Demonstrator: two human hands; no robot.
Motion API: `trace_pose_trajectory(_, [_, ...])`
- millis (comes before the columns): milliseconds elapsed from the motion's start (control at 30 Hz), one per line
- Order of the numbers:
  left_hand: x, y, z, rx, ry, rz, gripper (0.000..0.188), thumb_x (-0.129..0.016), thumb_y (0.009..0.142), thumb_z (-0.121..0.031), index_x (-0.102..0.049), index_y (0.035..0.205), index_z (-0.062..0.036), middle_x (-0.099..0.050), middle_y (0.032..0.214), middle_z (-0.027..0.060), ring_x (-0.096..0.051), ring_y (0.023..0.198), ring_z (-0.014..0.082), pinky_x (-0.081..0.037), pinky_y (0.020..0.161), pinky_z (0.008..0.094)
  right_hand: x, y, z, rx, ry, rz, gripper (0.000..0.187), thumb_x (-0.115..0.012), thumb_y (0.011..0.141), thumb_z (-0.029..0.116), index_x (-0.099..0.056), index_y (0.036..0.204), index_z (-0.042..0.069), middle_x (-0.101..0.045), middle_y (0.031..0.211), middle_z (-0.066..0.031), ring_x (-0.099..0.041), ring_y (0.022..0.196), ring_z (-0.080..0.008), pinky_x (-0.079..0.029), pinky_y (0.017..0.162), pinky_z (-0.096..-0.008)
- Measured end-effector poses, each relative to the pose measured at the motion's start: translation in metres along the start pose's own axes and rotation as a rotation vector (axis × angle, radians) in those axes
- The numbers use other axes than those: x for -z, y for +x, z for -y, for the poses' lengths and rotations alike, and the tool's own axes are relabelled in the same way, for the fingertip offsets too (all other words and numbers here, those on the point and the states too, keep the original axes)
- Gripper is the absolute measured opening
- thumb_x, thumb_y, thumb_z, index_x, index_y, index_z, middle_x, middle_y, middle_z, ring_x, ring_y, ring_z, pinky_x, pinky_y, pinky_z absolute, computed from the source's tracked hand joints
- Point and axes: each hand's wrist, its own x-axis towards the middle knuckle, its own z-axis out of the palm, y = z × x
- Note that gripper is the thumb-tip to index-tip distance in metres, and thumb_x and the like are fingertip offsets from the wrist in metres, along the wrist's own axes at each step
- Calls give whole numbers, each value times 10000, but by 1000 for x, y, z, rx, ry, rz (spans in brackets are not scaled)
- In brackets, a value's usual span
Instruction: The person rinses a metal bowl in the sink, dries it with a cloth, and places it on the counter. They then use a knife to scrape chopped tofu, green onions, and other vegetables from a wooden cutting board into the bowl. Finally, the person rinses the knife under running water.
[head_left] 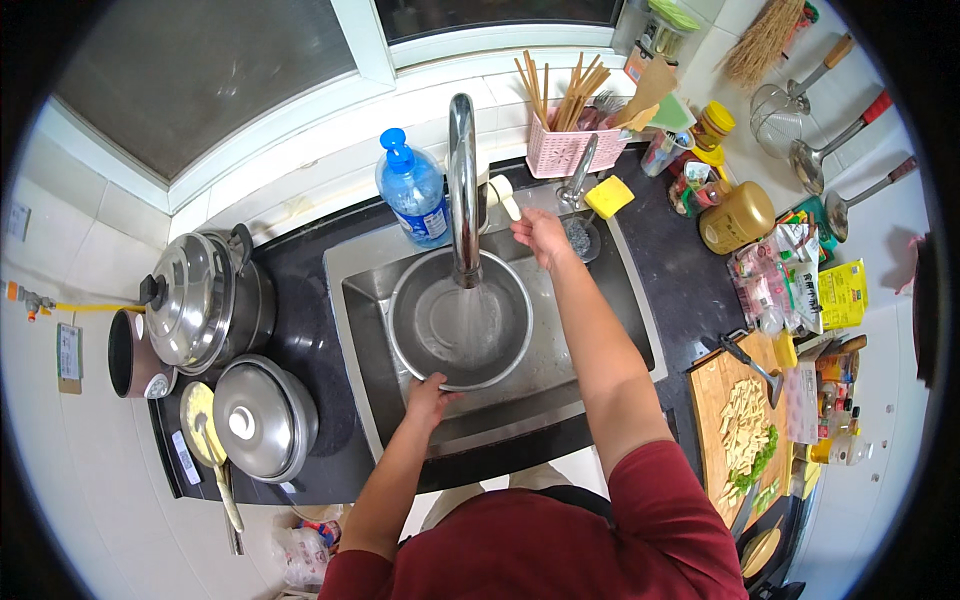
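Our left hand (428, 392) grips the near rim of one steel bowl (460, 318), which sits in the sink (600, 340) under the tap (462, 180) with water running into it. Our right hand (540, 235) reaches past the bowl to the far side of the sink, fingers loosely curled by the tap handle; we cannot tell whether it grasps anything. Behind the sink stand one blue-capped bottle (412, 195) and one pink basket (565, 150) of chopsticks. Left of the sink, on the tabletop (300, 340), we count three pots, two of them under steel lids. Right of the sink lies one cutting board (735, 420) with chopped food.
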Motion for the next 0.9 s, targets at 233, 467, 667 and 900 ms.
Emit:
trace_pose_trajectory(233, [16,-11,-23,-107,28,-68,350,-504,847,12,-450,1191,41,-589,1048,162,-657,821,320,-613,646,409,-15,7,3,10,-46,-62,291,-543,928,153,-519,1158,-23,-599,977,-113,-630,808,-203,-557,684,-315])
trace_pose_trajectory(467, [47,-17,-29,-338,211,-121,356,-499,841,30,-478,1196,31,-584,1119,158,-638,935,275,-585,687,358,-20,-11,33,28,60,32,256,-504,928,88,-472,1149,-37,-611,967,-161,-666,790,-248,-591,666,-344])
trace_pose_trajectory(667, [84,-24,-46,-790,765,-114,603,-486,781,85,-400,1372,9,-574,1228,159,-563,1123,257,-383,1002,289,-15,-35,52,131,51,92,366,-517,916,59,-404,1240,-70,-604,1012,-175,-664,791,-243,-579,682,-335])
trace_pose_trajectory(900, [51,-80,-109,-1125,1132,-113,733,-473,727,149,-381,1422,-63,-557,1284,188,-579,1140,344,-468,948,329,7,-70,39,162,-159,-26,400,-532,905,59,-438,1271,-71,-636,945,-131,-637,772,-159,-545,670,-260])
